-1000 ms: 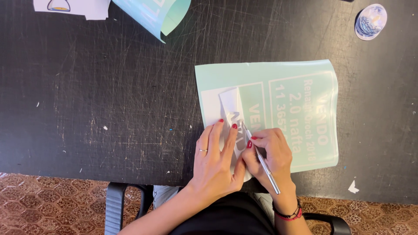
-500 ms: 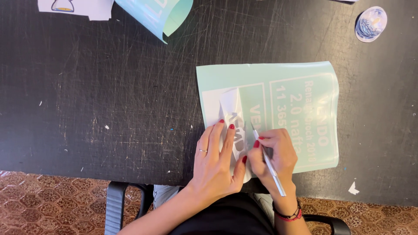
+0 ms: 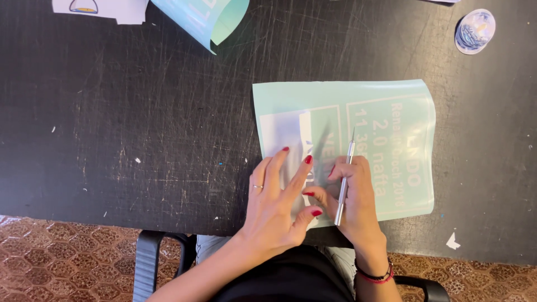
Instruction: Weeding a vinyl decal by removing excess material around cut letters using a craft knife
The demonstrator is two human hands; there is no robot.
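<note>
Since a second ago the peeled flap lies flatter; left hand (image 3: 277,204) spread flat, pressing the thin, floppy, tear-prone vinyl sheet (image 3: 386,106) on the black table (image 3: 123,123); right hand (image 3: 355,196) closed around a craft knife (image 3: 345,179); best gripped near edges.

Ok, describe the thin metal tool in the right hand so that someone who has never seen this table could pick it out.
On the scratched black table lies a flat mint-green sheet with pale lettering. Over its lower middle the right hand holds a craft knife, its point toward the sheet's top. It is the only slim, silver, pen-like thing there.
</note>
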